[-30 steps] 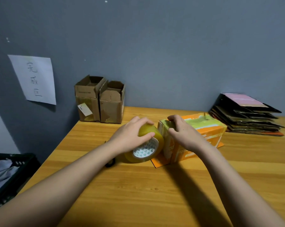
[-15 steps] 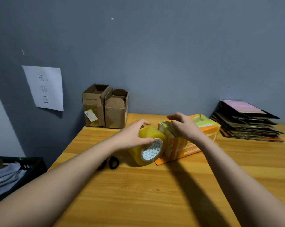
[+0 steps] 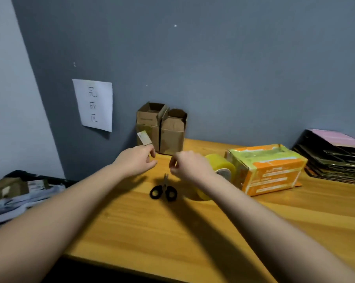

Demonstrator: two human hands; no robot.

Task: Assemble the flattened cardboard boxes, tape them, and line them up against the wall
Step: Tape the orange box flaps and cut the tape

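Observation:
The orange and green box (image 3: 268, 170) lies on its side on the wooden table (image 3: 172, 231), right of centre. A yellow tape roll (image 3: 223, 165) rests against its left end, partly hidden by my right wrist. My left hand (image 3: 135, 162) and my right hand (image 3: 191, 166) hover close together above the table, left of the roll, fingers loosely curled with nothing visible in them. Black-handled scissors (image 3: 163, 190) lie shut just below and between the hands. Two brown assembled boxes (image 3: 162, 127) stand side by side against the grey wall.
A stack of flattened dark boxes (image 3: 334, 156) sits at the table's far right. A paper sign (image 3: 94, 105) hangs on the wall. Left of the table, a black crate (image 3: 19, 186) holds papers and cardboard.
My left hand has let go of the tape roll and my right hand has left the box. Both moved left above the scissors. The view has swung left and down.

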